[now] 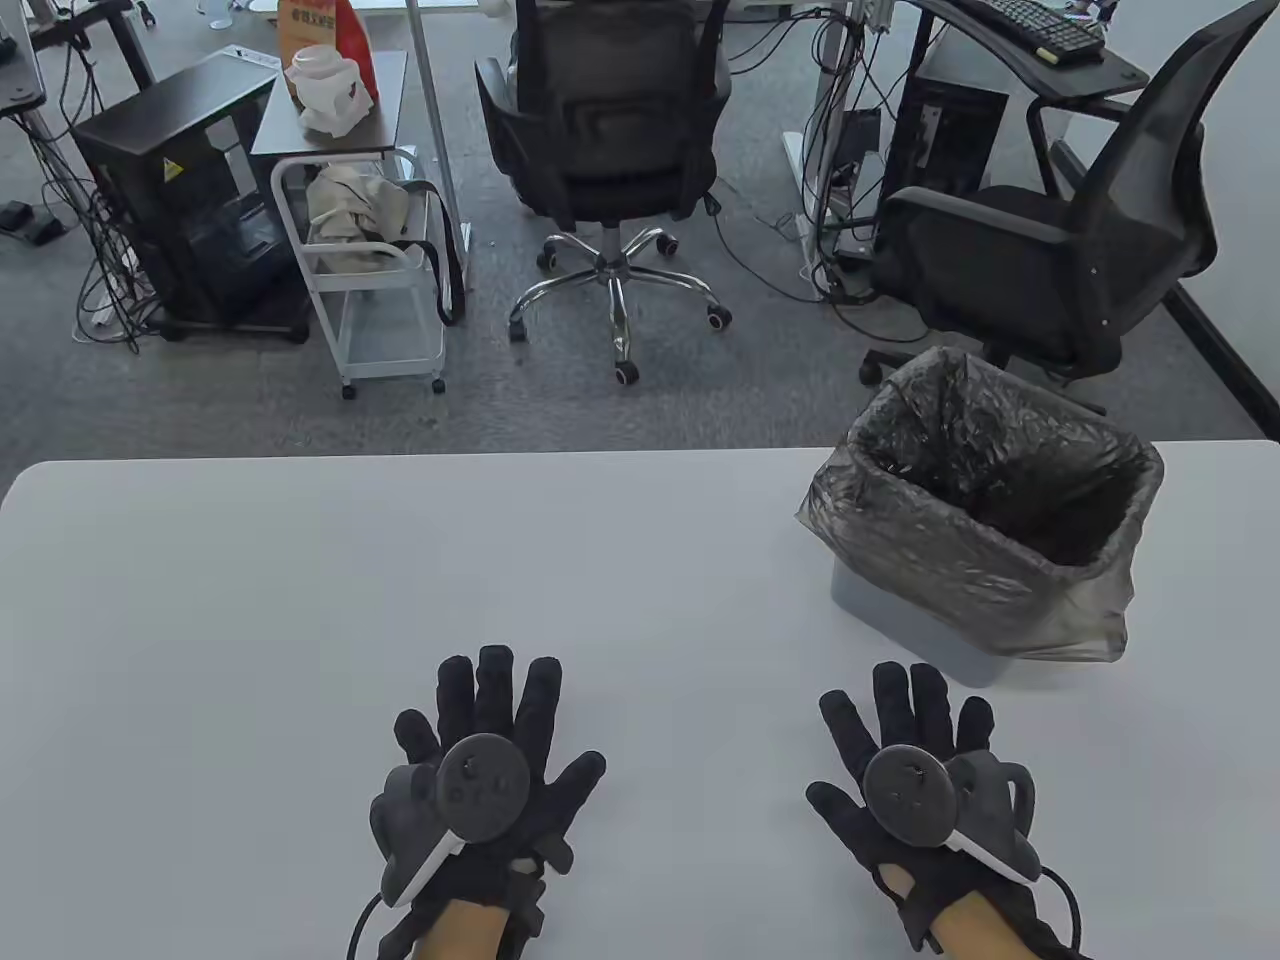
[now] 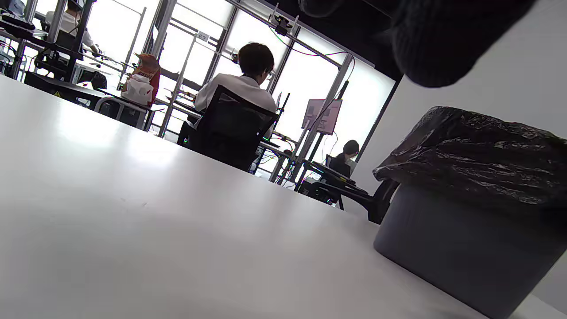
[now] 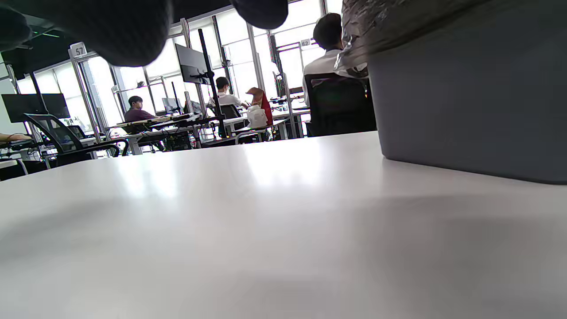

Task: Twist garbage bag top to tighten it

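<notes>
Table view: garbage bag (image 1: 985, 520) upright at right, mouth gaping upward; left hand (image 1: 485, 760), right hand (image 1: 915, 775) splayed flat, grasping nothing.

— What sort of place is this?

— An open-plan office. Past the far edge of the white table (image 1: 300, 600) there is grey carpet with two black mesh swivel chairs (image 1: 605, 130) on castors, a tower computer (image 1: 175, 200) on the floor at far left, tangled cables, and a keyboard (image 1: 1030, 22) on a desk at far right.

— Anything else that shows it?

— The wrist views show rows of desks by tall windows, monitors (image 3: 191, 64) on arms, numbered signs on posts, and seated people (image 2: 241, 84) at work.
</notes>
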Demonstrator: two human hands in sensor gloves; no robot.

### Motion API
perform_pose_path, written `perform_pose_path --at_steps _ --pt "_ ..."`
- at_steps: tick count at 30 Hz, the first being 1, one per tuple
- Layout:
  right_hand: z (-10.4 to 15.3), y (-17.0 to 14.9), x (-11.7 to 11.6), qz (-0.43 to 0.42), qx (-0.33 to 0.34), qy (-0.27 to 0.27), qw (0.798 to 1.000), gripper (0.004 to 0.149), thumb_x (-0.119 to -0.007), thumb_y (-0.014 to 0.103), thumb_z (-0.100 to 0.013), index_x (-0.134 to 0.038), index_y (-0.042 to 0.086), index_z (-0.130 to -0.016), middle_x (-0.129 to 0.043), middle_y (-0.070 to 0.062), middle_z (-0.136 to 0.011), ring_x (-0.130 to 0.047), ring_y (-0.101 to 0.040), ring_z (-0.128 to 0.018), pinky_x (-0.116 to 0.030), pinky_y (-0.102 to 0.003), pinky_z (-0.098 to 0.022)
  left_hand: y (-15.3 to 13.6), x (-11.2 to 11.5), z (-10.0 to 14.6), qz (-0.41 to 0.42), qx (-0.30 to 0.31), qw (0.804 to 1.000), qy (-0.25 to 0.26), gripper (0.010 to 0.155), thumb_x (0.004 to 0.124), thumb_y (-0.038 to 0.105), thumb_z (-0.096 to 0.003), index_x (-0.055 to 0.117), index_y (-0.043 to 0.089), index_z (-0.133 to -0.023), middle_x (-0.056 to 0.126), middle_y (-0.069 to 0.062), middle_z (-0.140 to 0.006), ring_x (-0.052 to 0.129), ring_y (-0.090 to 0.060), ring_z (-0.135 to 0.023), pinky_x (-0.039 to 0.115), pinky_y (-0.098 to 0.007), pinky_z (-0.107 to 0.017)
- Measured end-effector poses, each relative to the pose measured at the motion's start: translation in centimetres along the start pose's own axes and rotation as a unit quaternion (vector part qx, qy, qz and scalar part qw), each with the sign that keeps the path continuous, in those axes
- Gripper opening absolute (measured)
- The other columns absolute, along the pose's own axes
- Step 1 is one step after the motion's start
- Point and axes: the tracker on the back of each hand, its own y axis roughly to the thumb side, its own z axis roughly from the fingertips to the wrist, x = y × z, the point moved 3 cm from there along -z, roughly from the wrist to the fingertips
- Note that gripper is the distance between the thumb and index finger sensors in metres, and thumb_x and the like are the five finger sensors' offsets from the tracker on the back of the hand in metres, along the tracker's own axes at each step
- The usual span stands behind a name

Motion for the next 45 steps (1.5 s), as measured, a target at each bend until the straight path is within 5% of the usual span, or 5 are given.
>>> perform_pose_path --at_steps 6,21,33,38,45 --pt "0.1 0.2 0.2 0.001 0.002 -0.003 1.0 0.08 -0.076 0.059 -0.039 -0.045 0.026 -0.105 -0.013 -0.018 -0.105 -0.008 -0.053 -0.092 -0.009 -0.076 -0.054 -0.1 0.0 0.0 0.003 0.0 1.0 0.0 0.087 0.077 0.07 -0.0437 0.03 0.046 -0.113 0.009 0.005 -0.118 0.0 -0.032 -0.108 0.011 -0.076 -0.063" --pt "0.4 -2.1 6.1 -0.003 -0.045 -0.152 0.987 0.082 -0.079 0.059 -0.038 -0.043 0.028 -0.105 -0.009 -0.017 -0.105 -0.005 -0.052 -0.093 -0.007 -0.076 -0.054 -0.4 -0.2 -0.2 0.007 -0.003 1.0 0.004 0.087 0.077 0.07 -0.0439 0.031 0.045 -0.113 0.009 0.005 -0.118 0.0 -0.032 -0.108 0.011 -0.076 -0.064" --pt "-3.7 -6.7 12.2 0.01 -0.118 -0.205 0.971 0.082 -0.079 0.057 -0.038 -0.04 0.029 -0.105 -0.007 -0.016 -0.105 -0.004 -0.051 -0.093 -0.006 -0.076 -0.055 -1.2 -0.8 -0.2 0.02 -0.02 0.999 0.017 0.086 0.078 0.068 -0.044 0.033 0.045 -0.113 0.01 0.005 -0.118 0.0 -0.031 -0.107 0.009 -0.076 -0.063" --pt "-5.3 -10.0 12.4 -0.024 -0.185 -0.187 0.965 0.083 -0.079 0.056 -0.039 -0.038 0.029 -0.105 -0.005 -0.016 -0.104 -0.004 -0.053 -0.093 -0.006 -0.076 -0.056 -1.6 -0.9 -0.2 0.023 -0.035 0.999 0.019 0.085 0.078 0.068 -0.0441 0.033 0.045 -0.113 0.01 0.005 -0.118 -0.003 -0.031 -0.107 0.008 -0.076 -0.062" --pt "-5.7 -12.9 11.7 -0.042 -0.235 -0.227 0.944 0.05 -0.072 0.036 -0.042 -0.07 0.023 -0.09 -0.029 -0.023 -0.104 -0.03 -0.056 -0.093 -0.022 -0.076 -0.058 -2.1 -1.3 0.0 0.028 -0.053 0.998 0.029 0.085 0.077 0.068 -0.0448 0.034 0.044 -0.114 0.01 0.004 -0.118 -0.003 -0.031 -0.107 0.007 -0.076 -0.061"
